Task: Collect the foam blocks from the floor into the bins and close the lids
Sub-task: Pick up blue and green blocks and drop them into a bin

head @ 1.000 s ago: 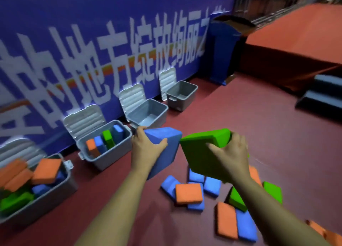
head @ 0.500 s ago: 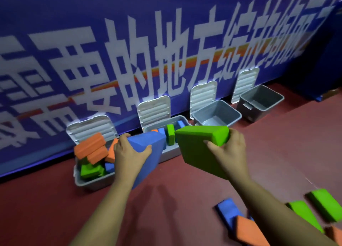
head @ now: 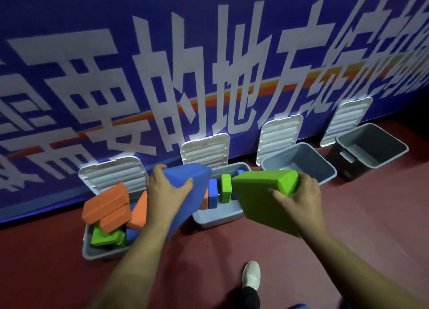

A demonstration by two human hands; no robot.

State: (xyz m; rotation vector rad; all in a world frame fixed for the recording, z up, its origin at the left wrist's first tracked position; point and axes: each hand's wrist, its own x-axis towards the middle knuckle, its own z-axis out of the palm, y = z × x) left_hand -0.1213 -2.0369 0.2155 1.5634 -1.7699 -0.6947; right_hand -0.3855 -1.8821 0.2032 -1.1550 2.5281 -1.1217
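Note:
My left hand [head: 163, 191] grips a blue foam block [head: 188, 192], held over the gap between the first bin [head: 97, 254] and the second bin [head: 216, 218]. My right hand [head: 296, 198] grips a green foam block [head: 262, 197], held in front of the second bin's right end. The first bin is piled high with orange, green and blue blocks. Inside the second bin stand a few blue, green and orange blocks. All lids stand open against the wall.
Two more grey bins, the third [head: 299, 167] and the fourth [head: 371, 150], sit open with nothing visible inside, to the right along the blue banner wall [head: 209, 64]. My white shoe [head: 251, 276] is on the red floor below the hands.
I have come closer to the bins and turned left; the loose blocks on the floor have left the view. Both hands still hold their blocks, now right by the second bin.

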